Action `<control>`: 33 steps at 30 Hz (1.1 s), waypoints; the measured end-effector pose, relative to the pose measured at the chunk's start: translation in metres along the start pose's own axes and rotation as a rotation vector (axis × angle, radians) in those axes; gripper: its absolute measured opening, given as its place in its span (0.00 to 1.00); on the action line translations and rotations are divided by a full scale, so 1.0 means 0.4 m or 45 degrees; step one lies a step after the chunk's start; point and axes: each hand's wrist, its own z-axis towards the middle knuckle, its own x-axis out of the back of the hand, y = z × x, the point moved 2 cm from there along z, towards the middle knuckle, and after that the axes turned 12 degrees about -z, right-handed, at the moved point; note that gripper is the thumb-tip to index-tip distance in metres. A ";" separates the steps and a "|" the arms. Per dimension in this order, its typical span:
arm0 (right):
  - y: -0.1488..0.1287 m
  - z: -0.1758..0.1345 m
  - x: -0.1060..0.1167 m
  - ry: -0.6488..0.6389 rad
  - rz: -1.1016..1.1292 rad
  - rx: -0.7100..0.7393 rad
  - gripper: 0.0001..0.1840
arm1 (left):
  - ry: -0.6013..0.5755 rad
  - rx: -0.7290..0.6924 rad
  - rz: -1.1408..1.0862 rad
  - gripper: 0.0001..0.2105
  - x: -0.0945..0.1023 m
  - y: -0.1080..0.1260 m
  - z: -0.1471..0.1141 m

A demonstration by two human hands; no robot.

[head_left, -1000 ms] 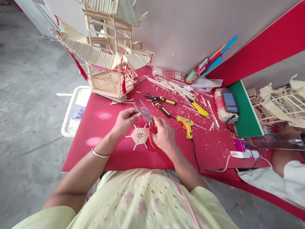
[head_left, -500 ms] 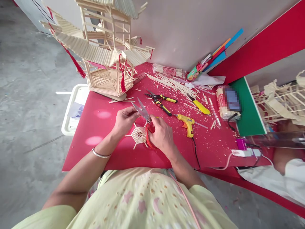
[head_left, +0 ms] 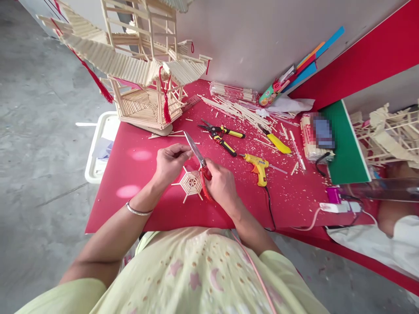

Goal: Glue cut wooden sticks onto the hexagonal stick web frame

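Note:
My right hand (head_left: 222,183) is closed round the red handles of a pair of scissors (head_left: 195,149), whose blades point up and away to the left and lie nearly together. Left of the blades, my left hand (head_left: 170,162) is closed in a pinch, fingertips close to the metal; whatever it pinches is too small to make out. Below and between both hands, a small web-shaped stick frame (head_left: 190,184) with spokes lies flat on the red table (head_left: 163,216). Part of its right side is near the scissor handles.
A tall stick pagoda (head_left: 140,104) with red tassels stands at the back left. Pliers (head_left: 222,138), a yellow glue gun (head_left: 258,168), a yellow-handled knife (head_left: 278,143) and loose sticks (head_left: 235,111) lie to the right. Another person's sleeve (head_left: 404,235) shows at far right.
The scissor blades have gone from spread apart to nearly together. My left hand stays pinched by the blades. The view has shifted slightly.

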 end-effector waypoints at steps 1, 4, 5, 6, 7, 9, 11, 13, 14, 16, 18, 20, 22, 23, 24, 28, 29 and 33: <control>0.003 0.002 0.002 0.020 -0.009 0.009 0.30 | 0.000 0.006 -0.014 0.12 0.000 -0.001 0.001; 0.007 0.007 0.009 0.061 -0.033 0.047 0.33 | -0.019 0.016 -0.039 0.11 0.002 -0.003 0.002; 0.007 0.009 0.011 0.063 -0.033 0.051 0.33 | -0.029 0.023 -0.036 0.11 0.003 -0.005 0.003; 0.006 0.010 0.013 0.059 -0.031 0.048 0.33 | -0.039 0.033 -0.029 0.11 0.003 -0.006 0.003; 0.005 0.011 0.014 0.058 -0.029 0.039 0.32 | -0.044 0.040 -0.023 0.11 0.004 -0.007 0.003; 0.002 0.011 0.014 0.056 -0.022 0.021 0.33 | -0.039 0.052 -0.020 0.12 0.005 -0.009 0.003; -0.001 0.011 0.013 0.054 -0.014 0.013 0.33 | -0.023 0.057 -0.034 0.13 0.006 -0.012 0.002; -0.003 0.010 0.012 0.051 -0.013 0.012 0.33 | -0.006 0.056 -0.046 0.13 0.006 -0.014 0.002; -0.004 0.009 0.012 0.047 -0.014 0.014 0.34 | -0.001 0.052 -0.050 0.13 0.006 -0.014 0.003; -0.005 0.009 0.012 0.042 -0.016 0.022 0.34 | 0.001 0.042 -0.047 0.12 0.007 -0.017 0.004; -0.006 0.009 0.011 0.033 -0.016 0.027 0.34 | -0.012 0.037 -0.037 0.12 0.009 -0.021 0.006; -0.005 0.009 0.009 0.026 -0.021 0.020 0.33 | -0.023 0.033 -0.029 0.11 0.012 -0.027 0.007; -0.003 0.009 0.004 0.030 -0.027 0.005 0.32 | -0.020 0.019 -0.035 0.11 0.013 -0.033 0.009; -0.002 0.009 0.002 0.030 -0.024 0.000 0.31 | -0.011 0.016 -0.045 0.12 0.013 -0.036 0.009; 0.000 0.009 -0.001 0.024 -0.016 -0.004 0.29 | 0.003 0.017 -0.057 0.12 0.013 -0.037 0.009; 0.005 0.009 -0.007 0.009 0.038 -0.009 0.27 | 0.042 0.057 -0.108 0.15 0.006 -0.036 0.007; 0.005 0.009 -0.007 0.024 0.033 -0.008 0.28 | 0.042 0.061 -0.122 0.15 0.004 -0.034 0.006; 0.006 0.011 0.003 0.089 -0.029 0.013 0.34 | 0.016 0.028 -0.134 0.15 0.007 -0.028 0.009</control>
